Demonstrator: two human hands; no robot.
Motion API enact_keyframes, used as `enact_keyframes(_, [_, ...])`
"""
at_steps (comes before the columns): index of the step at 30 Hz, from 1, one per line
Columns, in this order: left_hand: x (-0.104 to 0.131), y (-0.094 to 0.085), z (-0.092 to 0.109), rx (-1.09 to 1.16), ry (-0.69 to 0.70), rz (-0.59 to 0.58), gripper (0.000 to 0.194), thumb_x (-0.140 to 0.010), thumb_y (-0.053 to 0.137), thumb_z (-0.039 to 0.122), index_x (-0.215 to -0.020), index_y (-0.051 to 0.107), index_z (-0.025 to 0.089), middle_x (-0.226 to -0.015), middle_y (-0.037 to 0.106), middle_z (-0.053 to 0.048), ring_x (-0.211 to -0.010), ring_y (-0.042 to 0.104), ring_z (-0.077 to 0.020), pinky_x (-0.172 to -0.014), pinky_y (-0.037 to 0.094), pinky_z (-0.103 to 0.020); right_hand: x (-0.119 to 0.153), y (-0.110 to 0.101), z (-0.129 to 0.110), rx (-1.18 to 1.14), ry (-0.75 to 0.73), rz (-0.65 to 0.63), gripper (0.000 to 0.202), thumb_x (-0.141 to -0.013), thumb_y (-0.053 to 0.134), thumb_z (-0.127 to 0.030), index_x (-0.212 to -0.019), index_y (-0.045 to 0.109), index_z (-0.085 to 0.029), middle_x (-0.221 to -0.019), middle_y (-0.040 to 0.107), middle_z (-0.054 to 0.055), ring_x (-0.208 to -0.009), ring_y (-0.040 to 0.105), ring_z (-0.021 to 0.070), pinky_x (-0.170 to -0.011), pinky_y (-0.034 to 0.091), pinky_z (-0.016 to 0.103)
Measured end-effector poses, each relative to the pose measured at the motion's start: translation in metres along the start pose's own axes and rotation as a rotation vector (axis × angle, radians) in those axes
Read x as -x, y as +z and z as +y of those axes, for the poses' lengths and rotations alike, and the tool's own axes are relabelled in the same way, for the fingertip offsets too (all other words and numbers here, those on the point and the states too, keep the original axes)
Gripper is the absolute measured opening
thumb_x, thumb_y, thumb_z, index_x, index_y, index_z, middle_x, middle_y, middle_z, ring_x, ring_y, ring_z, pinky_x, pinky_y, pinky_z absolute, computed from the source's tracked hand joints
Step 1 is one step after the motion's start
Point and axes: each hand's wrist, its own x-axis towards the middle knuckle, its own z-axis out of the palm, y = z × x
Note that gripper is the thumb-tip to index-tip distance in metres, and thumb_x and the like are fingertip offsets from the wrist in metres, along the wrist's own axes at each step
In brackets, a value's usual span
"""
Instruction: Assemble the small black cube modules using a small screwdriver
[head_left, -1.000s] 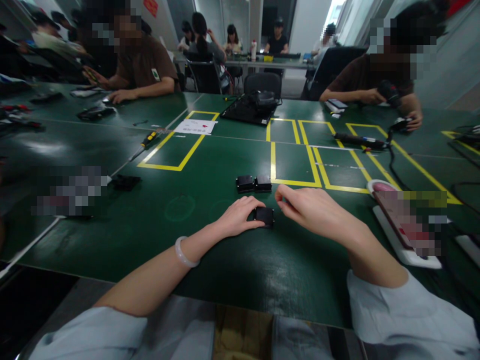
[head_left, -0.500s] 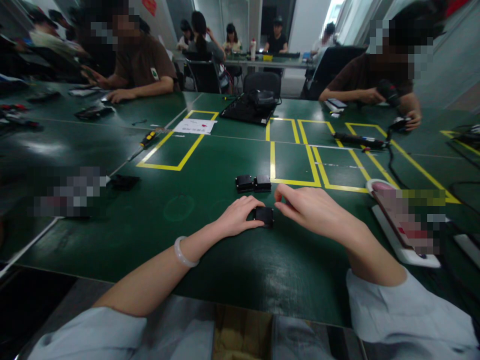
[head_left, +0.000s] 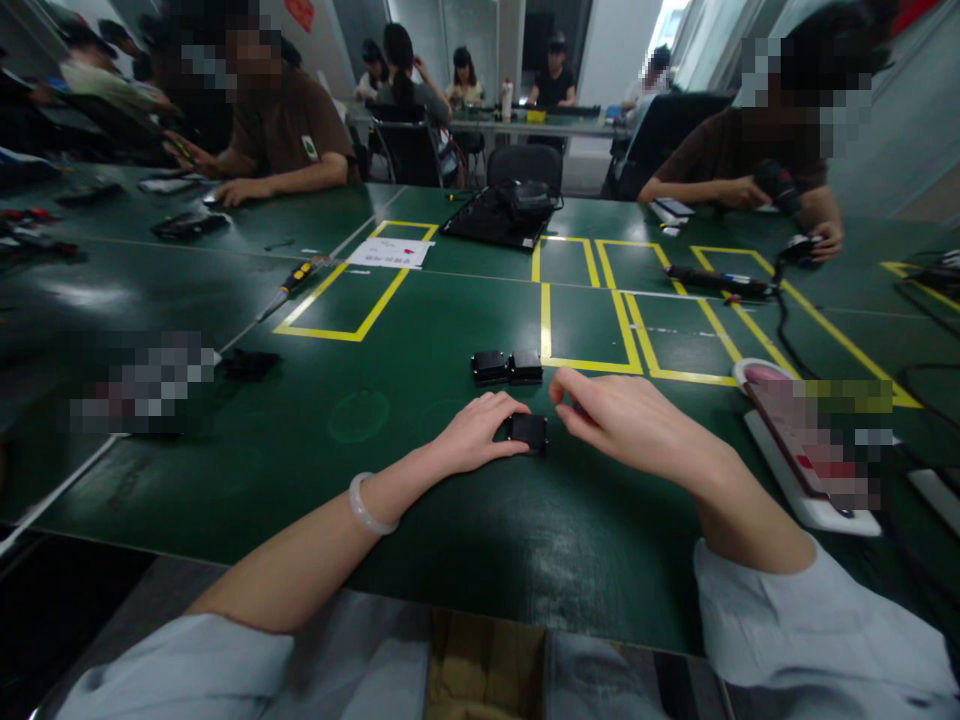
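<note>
Left hand (head_left: 476,432): fingers curled on small black square plastic block (head_left: 529,431), pinning it to the green table mat (head_left: 420,500).
Right hand (head_left: 626,418): fingertips pinched together just above the block; contents too small to tell.
Beyond: two matching black blocks (head_left: 507,367), side by side, well clear.
Right: white power strip (head_left: 806,490).

— Where are your hands?
— Both forearms stretch forward, bare below pale sleeves. My left hand (head_left: 480,432) lies palm down, fingers curled and closed at the tips; a pale bangle circles that wrist.
— And the right?
— My right hand (head_left: 622,415) hovers just beside it, thumb and forefinger pinched together
</note>
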Motion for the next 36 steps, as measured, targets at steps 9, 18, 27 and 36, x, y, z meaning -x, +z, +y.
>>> enact_keyframes(9, [-0.0005, 0.0005, -0.0015, -0.005, 0.005, -0.004, 0.039, -0.088, 0.064, 0.046, -0.118, 0.056, 0.022, -0.112, 0.060, -0.007, -0.103, 0.055, -0.0251, -0.088, 0.044, -0.037, -0.0012, 0.0021, 0.0021, 0.009, 0.001, 0.002, 0.014, -0.096, 0.041, -0.030, -0.101, 0.050, -0.021, -0.077, 0.065, 0.002, -0.065, 0.058, 0.0174, -0.055, 0.025, 0.026])
enact_keyframes(18, [-0.0005, 0.0006, -0.0005, -0.010, 0.004, 0.001, 0.039, -0.088, 0.064, 0.046, -0.118, 0.055, 0.022, -0.111, 0.060, -0.007, -0.102, 0.056, -0.0252, -0.088, 0.045, -0.038, -0.0012, 0.0020, -0.0005, 0.036, 0.013, 0.004, 0.020, -0.098, 0.039, -0.037, -0.100, 0.050, -0.021, -0.074, 0.064, 0.002, -0.063, 0.058, 0.0179, -0.054, 0.024, 0.027])
enact_keyframes(27, [-0.0002, -0.0004, -0.0009, -0.026, 0.003, -0.011, 0.037, -0.089, 0.063, 0.046, -0.117, 0.055, 0.022, -0.111, 0.059, -0.007, -0.102, 0.056, -0.0249, -0.087, 0.045, -0.037, 0.0003, 0.0021, 0.0007, -0.001, -0.028, 0.010, 0.012, -0.095, 0.041, -0.028, -0.102, 0.048, -0.021, -0.082, 0.066, 0.002, -0.068, 0.060, 0.0176, -0.055, 0.025, 0.026])
enact_keyframes(36, [-0.0005, -0.0010, 0.0001, -0.018, -0.003, -0.016, 0.038, -0.089, 0.063, 0.045, -0.118, 0.055, 0.022, -0.112, 0.060, -0.007, -0.102, 0.056, -0.0250, -0.087, 0.044, -0.038, -0.0012, 0.0024, -0.0002, 0.019, -0.005, 0.006, 0.014, -0.098, 0.038, -0.030, -0.100, 0.049, -0.021, -0.079, 0.066, 0.003, -0.065, 0.060, 0.0177, -0.054, 0.025, 0.027])
